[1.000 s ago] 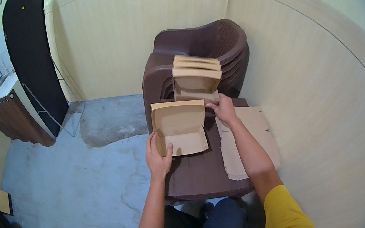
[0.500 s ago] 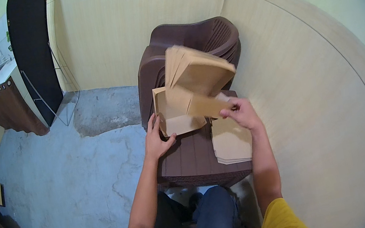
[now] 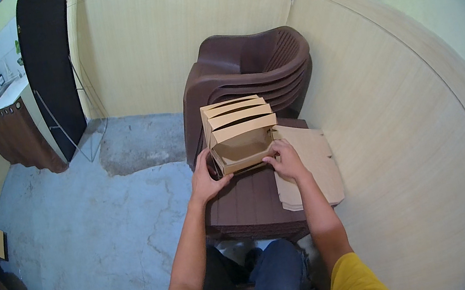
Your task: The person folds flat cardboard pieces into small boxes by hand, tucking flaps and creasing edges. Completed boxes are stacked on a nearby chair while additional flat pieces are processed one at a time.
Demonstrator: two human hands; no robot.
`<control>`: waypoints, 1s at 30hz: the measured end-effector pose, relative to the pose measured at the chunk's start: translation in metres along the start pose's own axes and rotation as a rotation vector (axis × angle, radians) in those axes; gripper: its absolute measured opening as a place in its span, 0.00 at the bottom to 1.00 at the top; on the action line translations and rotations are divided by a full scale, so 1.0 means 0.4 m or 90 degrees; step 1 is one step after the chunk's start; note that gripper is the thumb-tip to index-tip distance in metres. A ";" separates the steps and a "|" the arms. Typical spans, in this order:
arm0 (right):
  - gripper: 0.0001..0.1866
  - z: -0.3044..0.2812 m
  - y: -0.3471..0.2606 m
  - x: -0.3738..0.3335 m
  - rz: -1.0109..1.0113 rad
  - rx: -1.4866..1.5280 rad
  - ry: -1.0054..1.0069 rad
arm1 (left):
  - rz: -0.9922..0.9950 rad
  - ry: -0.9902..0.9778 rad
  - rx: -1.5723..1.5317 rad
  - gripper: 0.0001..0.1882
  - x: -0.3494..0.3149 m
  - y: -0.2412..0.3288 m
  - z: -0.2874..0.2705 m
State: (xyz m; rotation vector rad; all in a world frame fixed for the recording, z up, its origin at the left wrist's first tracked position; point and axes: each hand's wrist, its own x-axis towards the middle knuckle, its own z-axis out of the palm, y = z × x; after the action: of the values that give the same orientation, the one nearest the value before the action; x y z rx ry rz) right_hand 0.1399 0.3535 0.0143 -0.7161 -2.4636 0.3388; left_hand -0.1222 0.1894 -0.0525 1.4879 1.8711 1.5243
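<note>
The boxes point(image 3: 243, 144), open brown card ones nested one in another, sit over the seat of the top chair in a stack of brown chairs point(image 3: 240, 208), lids raised in a row toward the chair's back. The left hand point(image 3: 207, 178) grasps their near left corner, thumb along the front edge, fingers up the side. The right hand point(image 3: 286, 160) grips the near right corner, thumb toward the front edge. The boxes' base seems to rest on the seat, though the hands and front wall partly hide it. Flat sheets point(image 3: 311, 172) of brown card lie in a pile on the right of the seat, just beside the right hand and partly under its forearm. The wall point(image 3: 409, 134) rises beyond them.
</note>
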 end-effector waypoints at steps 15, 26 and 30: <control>0.40 -0.005 -0.038 0.057 0.120 -0.064 -0.105 | -0.046 -0.013 0.001 0.64 0.004 0.016 -0.005; 0.33 -0.019 -0.032 0.063 0.191 -0.047 -0.238 | -0.039 0.027 -0.021 0.65 0.004 0.021 -0.004; 0.36 -0.001 -0.114 0.031 0.083 -0.251 -0.084 | -0.067 -0.011 -0.013 0.67 0.002 0.027 -0.011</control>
State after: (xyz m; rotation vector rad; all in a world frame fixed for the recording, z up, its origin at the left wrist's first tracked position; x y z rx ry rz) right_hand 0.1121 0.3228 0.0371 -1.0480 -2.6469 -0.0612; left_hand -0.1203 0.1869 -0.0415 1.3673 1.8871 1.4740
